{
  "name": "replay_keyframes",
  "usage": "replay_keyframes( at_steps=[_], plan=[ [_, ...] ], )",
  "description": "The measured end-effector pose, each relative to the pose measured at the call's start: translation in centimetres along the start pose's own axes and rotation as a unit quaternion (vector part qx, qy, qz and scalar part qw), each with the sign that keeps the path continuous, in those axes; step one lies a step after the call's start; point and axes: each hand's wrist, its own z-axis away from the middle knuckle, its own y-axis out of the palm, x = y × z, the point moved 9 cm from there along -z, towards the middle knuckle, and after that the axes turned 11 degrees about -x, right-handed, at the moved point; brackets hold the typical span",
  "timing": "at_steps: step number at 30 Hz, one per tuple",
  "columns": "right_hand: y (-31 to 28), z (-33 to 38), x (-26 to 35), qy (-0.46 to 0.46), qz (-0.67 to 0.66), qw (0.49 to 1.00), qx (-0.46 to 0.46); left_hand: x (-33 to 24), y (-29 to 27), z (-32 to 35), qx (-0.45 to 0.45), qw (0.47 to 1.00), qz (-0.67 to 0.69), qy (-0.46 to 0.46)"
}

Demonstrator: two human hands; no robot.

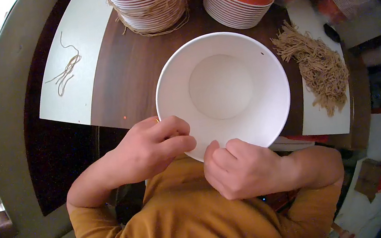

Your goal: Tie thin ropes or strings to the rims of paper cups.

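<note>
Head view: both forearms enter from the lower corners, elbows bent outward, wrists angled inward so the hands meet low at the near side of a white tub (264, 97). Left hand (158, 145) sits at the near-left rim, back upward, fingers curled in; right hand (245, 167) sits at the near rim, fingers clenched, thumb raised beside them. Cannot tell whether either grasps the rim or something thin hidden inside the curl. Tub location: centre, its near rim reaching past the line of the tabletop (131, 73) edge, close to the mustard shirt (189, 215). Open room: bare brown surface to the left of the tub; far side tighter, with a twine-wrapped stack (151, 3) at far left and an orange-and-white tub stack (238, 4) just beyond the rim. Right: a twine bundle (318, 68) on a pale strip, apart from the tub. Orientation: mouth up toward the camera, long axis nearly along the line of sight, base disc slightly toward the far side.
</note>
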Motion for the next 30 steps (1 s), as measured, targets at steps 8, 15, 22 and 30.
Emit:
replay_keyframes(
  at_steps=[8, 15, 22, 30],
  plan=[
    [-0.3, 0.2, -0.4, 0.004, 0.013, 1.0, -0.005, 0.4, -0.8, -0.1, -0.076, 0.996, -0.027, -0.045],
    [-0.2, 0.2, -0.3, 0.01, 0.001, 1.0, -0.012, -0.6, -0.4, -0.7, 0.013, 0.999, -0.032, 0.005],
    [0.0, 0.3, -0.4, 0.011, 0.002, 1.0, 0.001, 0.4, -0.5, -0.5, -0.03, 0.999, -0.022, -0.037],
    [0.0, 0.2, 0.0, 0.004, -0.001, 1.0, -0.008, 0.0, 0.0, -0.5, 0.049, 0.998, 0.017, -0.04]
  ],
)
